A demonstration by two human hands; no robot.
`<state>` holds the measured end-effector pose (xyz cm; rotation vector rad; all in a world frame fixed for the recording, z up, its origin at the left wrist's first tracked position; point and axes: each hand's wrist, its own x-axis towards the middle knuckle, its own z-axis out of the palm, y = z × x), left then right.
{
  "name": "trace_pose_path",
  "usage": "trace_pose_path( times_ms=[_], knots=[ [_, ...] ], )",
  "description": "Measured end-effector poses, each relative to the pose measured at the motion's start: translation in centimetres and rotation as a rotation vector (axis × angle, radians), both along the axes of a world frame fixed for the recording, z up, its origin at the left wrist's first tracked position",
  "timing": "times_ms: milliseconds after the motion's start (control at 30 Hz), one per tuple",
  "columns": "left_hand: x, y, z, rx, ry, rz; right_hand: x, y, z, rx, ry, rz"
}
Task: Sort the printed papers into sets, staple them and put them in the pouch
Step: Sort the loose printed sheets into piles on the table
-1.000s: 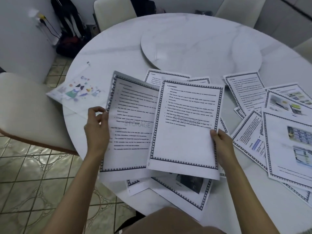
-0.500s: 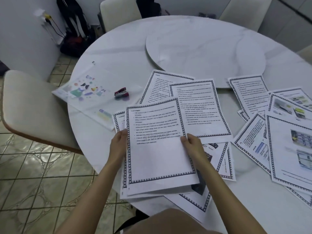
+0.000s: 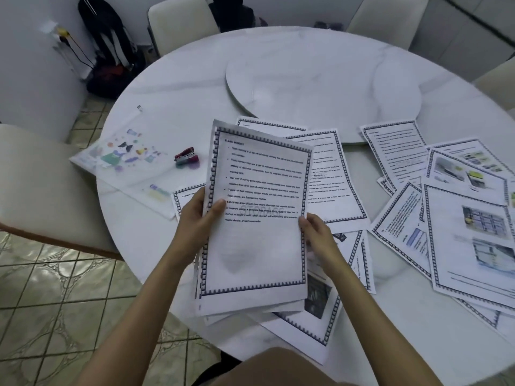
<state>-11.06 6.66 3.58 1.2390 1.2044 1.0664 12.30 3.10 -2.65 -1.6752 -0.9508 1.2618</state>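
A big round white desk (image 3: 195, 87) with faint gray lines carries a smaller round plate (image 3: 320, 87) of the same stone on its far half. A pale chair (image 3: 36, 174) stands at the left, a second chair (image 3: 181, 23) at the far side and a third chair (image 3: 387, 18) further right. A black bag (image 3: 108, 51) sits on the floor (image 3: 55, 302) of shiny tiles by the wall, beside a plug (image 3: 60, 33) with wires.

Cool, even indoor light, soft shadows, slight motion blur throughout, and wide-angle bending toward the edges.
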Motion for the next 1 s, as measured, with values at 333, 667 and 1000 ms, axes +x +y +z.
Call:
trace_pose_path(
  times_ms=[333, 667, 1000],
  knots=[
    [3.7, -0.1, -0.9, -0.089, 0.005, 0.016, 3.5, -1.6, 1.5, 0.109, 0.102, -0.082],
    [10.4, 2.8, -4.6, -0.297, 0.212, -0.003, 15.8, -2.6, 2.7, 0.145, -0.005, -0.336],
    [14.4, 7.8, -6.4, -0.417, 0.339, 0.207, 22.7, -3.9, 1.6, 0.122, -0.013, -0.379]
  ],
)
